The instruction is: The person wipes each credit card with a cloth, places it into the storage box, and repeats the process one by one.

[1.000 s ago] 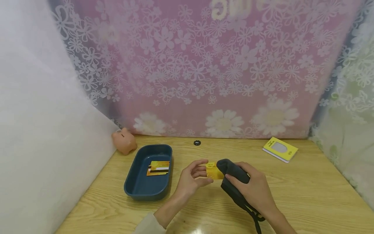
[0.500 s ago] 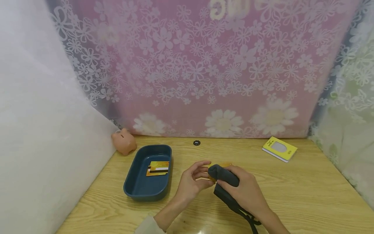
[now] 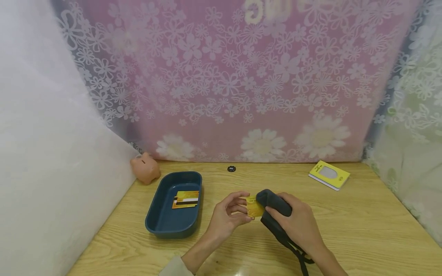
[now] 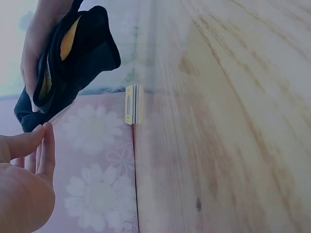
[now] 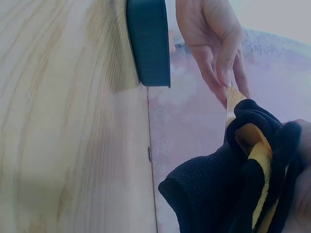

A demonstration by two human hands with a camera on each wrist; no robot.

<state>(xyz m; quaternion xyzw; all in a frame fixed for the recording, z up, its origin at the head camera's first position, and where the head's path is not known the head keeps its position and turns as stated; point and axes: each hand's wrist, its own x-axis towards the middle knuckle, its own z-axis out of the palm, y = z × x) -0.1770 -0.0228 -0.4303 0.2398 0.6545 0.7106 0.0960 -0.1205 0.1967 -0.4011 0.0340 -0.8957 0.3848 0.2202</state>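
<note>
My left hand (image 3: 228,216) pinches the left edge of a yellow-gold card (image 3: 254,207) between thumb and fingertips, above the table. My right hand (image 3: 299,222) grips a bundled dark cloth (image 3: 274,203) with a black cord (image 3: 301,260) hanging below. A fold of the cloth lies over the card's right part and hides it. Yellow strips (image 5: 260,170) show inside the cloth's folds in the right wrist view. In the left wrist view, the left fingertips (image 4: 41,130) hold the card's thin edge close under the cloth.
A dark blue tray (image 3: 150,218) with several yellow cards (image 3: 186,199) stands left of my hands. Behind it sits an orange piggy bank (image 3: 145,168). A black round chip (image 3: 231,168) lies at the back; a yellow booklet (image 3: 329,175) lies back right on the wooden table (image 3: 362,230).
The cloth slid left over the card half a second ago, covering most of it. Now it is back to the right, baring the card's left part. My left hand stayed nearly in place.
</note>
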